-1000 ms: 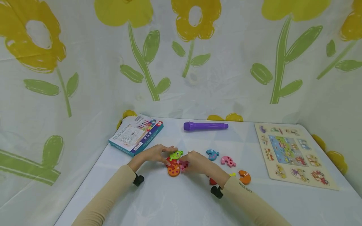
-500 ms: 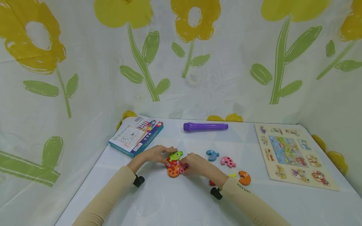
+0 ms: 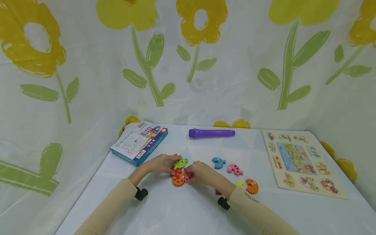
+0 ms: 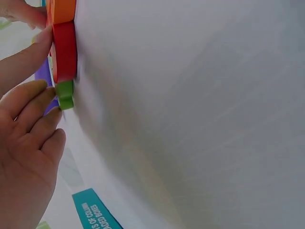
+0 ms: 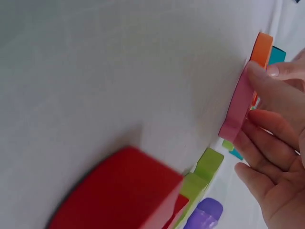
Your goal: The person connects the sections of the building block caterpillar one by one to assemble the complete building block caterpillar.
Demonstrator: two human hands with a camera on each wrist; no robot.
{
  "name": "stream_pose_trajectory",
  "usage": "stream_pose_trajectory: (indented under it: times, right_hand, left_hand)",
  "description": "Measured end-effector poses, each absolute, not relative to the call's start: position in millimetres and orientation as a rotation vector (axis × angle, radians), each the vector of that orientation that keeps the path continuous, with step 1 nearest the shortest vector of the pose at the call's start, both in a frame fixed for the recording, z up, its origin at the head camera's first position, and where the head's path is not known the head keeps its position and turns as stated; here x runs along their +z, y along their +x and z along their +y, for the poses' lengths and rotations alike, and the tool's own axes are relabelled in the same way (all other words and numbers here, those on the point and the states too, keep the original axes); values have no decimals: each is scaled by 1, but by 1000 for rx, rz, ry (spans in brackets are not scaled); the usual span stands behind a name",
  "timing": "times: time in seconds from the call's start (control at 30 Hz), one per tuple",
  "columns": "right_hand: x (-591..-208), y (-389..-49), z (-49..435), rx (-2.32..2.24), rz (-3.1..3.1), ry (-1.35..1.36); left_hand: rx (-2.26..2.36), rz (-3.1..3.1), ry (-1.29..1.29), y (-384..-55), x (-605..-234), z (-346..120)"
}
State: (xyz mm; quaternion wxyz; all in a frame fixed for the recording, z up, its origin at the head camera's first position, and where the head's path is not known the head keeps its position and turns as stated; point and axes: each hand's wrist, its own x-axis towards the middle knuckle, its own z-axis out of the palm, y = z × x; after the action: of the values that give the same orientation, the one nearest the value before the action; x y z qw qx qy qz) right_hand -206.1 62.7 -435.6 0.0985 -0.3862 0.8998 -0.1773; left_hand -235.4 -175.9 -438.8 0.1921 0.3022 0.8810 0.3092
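A small cluster of toy puzzle pieces lies on the table between both hands. It has a green piece with a smiling face, a red piece, a dotted orange piece and a pink piece. My left hand holds the cluster's left side, thumb at the red piece and other fingertips at the green one. From the right, my right hand pinches the pink piece against the orange one. Its fingers partly hide the pink piece in the head view.
Loose pieces lie to the right: blue, pink-dotted, orange and a red one under the right forearm. A purple toy microphone lies behind, a flat box back left, a wooden puzzle board right.
Both hands keep their hold on the cluster and have barely moved. The whole head view has shifted slightly.
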Motion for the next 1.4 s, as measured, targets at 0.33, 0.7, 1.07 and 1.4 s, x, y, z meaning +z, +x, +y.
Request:
stream_pose_trajectory:
  times: [0.33, 0.7, 1.07, 1.4]
  right_hand:
    - [-430, -204, 82, -627, 2709, -1073]
    - [-420, -197, 107, -723, 2696, -905]
    - [-423, -196, 125, -684, 2708, -961]
    - [-423, -199, 135, -642, 2719, -976]
  left_hand:
    - [896, 2481, 821, -223, -440, -172]
    - [795, 2532, 811, -221, -442, -168]
    - [815, 2514, 832, -221, -440, -170]
    - [806, 2494, 827, -223, -441, -170]
